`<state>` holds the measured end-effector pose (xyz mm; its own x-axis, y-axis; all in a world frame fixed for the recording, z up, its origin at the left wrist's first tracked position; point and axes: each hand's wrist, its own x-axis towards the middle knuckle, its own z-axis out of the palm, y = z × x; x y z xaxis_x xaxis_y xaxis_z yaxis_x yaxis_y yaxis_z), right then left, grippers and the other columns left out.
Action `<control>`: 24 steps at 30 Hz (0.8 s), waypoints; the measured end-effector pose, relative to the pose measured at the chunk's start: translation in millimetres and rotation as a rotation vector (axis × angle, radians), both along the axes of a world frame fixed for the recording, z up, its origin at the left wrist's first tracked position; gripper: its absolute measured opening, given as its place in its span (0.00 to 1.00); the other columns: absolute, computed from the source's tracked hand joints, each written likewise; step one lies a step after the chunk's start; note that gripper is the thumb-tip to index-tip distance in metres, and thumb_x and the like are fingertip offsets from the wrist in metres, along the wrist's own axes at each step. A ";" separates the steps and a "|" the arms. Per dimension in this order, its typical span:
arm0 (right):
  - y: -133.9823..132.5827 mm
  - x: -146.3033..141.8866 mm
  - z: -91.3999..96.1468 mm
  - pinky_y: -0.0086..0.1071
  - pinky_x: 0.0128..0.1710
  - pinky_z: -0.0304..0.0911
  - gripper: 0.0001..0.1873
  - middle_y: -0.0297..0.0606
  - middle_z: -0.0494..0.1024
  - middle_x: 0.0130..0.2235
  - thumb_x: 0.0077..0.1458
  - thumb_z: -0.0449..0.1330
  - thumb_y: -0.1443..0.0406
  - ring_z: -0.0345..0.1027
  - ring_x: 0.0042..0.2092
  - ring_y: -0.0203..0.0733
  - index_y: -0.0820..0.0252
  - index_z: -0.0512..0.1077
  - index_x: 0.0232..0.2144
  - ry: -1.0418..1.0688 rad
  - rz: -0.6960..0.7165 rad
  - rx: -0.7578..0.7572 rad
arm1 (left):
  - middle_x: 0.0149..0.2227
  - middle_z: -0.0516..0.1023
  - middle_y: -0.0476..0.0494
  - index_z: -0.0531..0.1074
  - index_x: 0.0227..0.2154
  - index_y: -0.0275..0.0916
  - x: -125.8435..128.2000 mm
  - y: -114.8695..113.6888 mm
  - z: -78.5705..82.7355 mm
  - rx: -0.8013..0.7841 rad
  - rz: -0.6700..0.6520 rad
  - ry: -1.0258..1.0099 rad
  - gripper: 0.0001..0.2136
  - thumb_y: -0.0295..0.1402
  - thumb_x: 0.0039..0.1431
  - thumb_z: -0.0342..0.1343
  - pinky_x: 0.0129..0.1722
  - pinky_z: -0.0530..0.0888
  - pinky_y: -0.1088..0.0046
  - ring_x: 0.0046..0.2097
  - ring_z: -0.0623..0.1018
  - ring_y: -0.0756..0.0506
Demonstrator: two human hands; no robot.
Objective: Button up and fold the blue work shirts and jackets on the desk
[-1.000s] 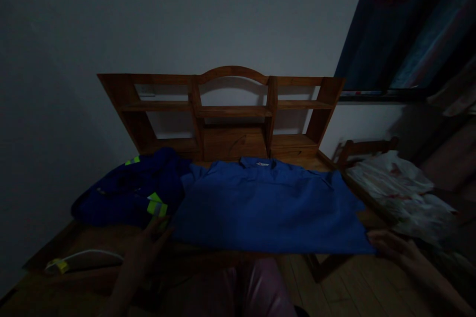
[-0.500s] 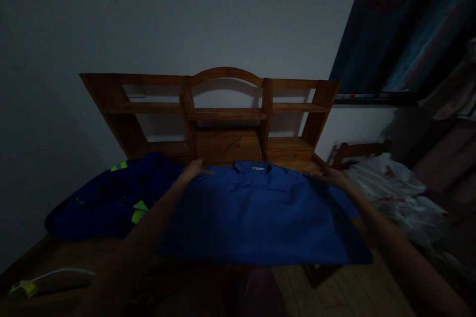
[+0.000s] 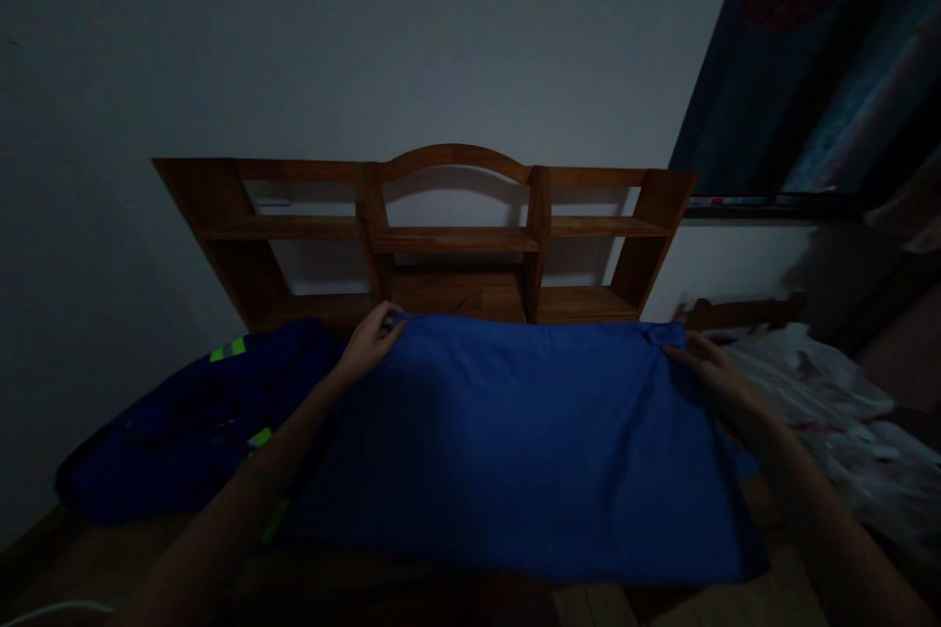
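A blue shirt spreads wide in front of me, its top edge pulled straight between my hands and its lower edge hanging toward me. My left hand pinches the upper left corner, fingers curled over the cloth. At the upper right corner, my right hand grips a bunched bit of the fabric. The collar is out of sight now. Left of the shirt lies a heaped dark blue garment with yellow-green reflective strips, partly behind my left forearm.
A wooden shelf unit stands on the desk against the wall. To the right, white plastic bags lie by a wooden chair back. A white cable runs at the lower left. A dark curtain hangs at the upper right.
The shirt has been raised and its top edge drawn straight; the collar and label no longer show. Both hands still hold its corners. The view has shifted slightly.
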<state>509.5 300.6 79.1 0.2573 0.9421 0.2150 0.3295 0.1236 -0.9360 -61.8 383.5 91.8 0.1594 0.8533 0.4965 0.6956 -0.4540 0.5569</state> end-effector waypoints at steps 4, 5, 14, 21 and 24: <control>21.7 5.3 -14.7 0.34 0.35 0.68 0.23 0.40 0.77 0.37 0.44 0.62 0.51 0.72 0.36 0.46 0.57 0.69 0.40 -0.096 -0.072 -0.043 | 0.46 0.70 0.41 0.61 0.50 0.38 10.1 15.7 1.8 0.086 0.020 0.104 0.16 0.38 0.62 0.44 0.46 0.67 0.69 0.45 0.71 0.44; 28.9 5.6 -22.4 0.35 0.36 0.67 0.22 0.41 0.77 0.37 0.45 0.61 0.52 0.72 0.37 0.47 0.59 0.69 0.38 -0.215 -0.103 -0.084 | 0.47 0.69 0.39 0.60 0.52 0.38 13.1 20.7 -4.9 0.063 0.026 0.173 0.17 0.37 0.62 0.44 0.48 0.67 0.68 0.47 0.70 0.44; -15.9 -47.0 -47.7 0.45 0.54 0.57 0.25 0.52 0.67 0.53 0.58 0.51 0.56 0.61 0.54 0.52 0.66 0.60 0.53 -0.870 -0.223 0.246 | 0.59 0.59 0.29 0.64 0.54 0.32 74.3 -30.0 -40.8 0.220 0.282 0.603 0.18 0.30 0.62 0.41 0.59 0.53 0.50 0.61 0.58 0.35; -122.2 -118.0 -54.2 0.49 0.61 0.48 0.27 0.38 0.52 0.63 0.62 0.46 0.56 0.47 0.63 0.47 0.52 0.50 0.62 -1.032 0.065 0.221 | 0.65 0.47 0.45 0.53 0.61 0.48 174.2 -110.1 -53.7 0.234 -0.263 0.503 0.28 0.52 0.61 0.39 0.63 0.46 0.51 0.66 0.46 0.39; -148.4 -101.8 -93.4 0.59 0.59 0.43 0.23 0.37 0.53 0.63 0.61 0.46 0.58 0.41 0.64 0.54 0.49 0.59 0.58 -1.151 0.044 0.203 | 0.65 0.48 0.44 0.51 0.62 0.47 188.0 -89.3 -87.1 0.023 -0.259 0.502 0.30 0.55 0.60 0.35 0.62 0.46 0.48 0.65 0.47 0.38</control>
